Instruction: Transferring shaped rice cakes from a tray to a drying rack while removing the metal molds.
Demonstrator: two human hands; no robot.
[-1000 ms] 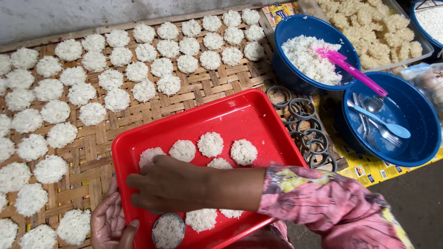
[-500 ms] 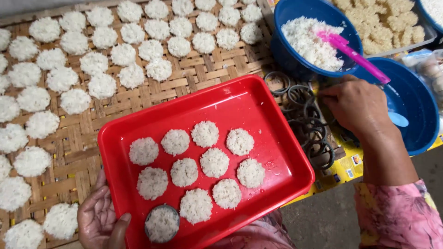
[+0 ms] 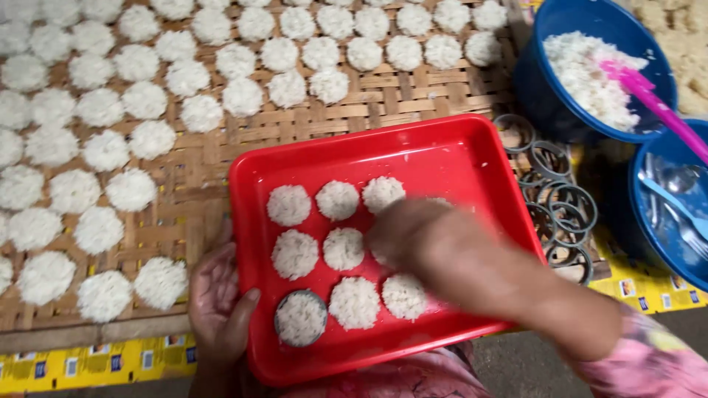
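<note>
The left hand [image 3: 220,309] grips the near-left edge of a red tray [image 3: 442,151], thumb hooked over the rim, its fingers clenched beneath. Just beyond that thumb a rice cake sits inside a metal ring [image 3: 300,318]. The right hand [image 3: 404,234] is blurred over the round rice cakes [image 3: 343,248] in the tray; whether its fingers grasp anything I cannot tell. Past the tray's far rim, more cakes dry on a woven bamboo mat [image 3: 383,96]
</note>
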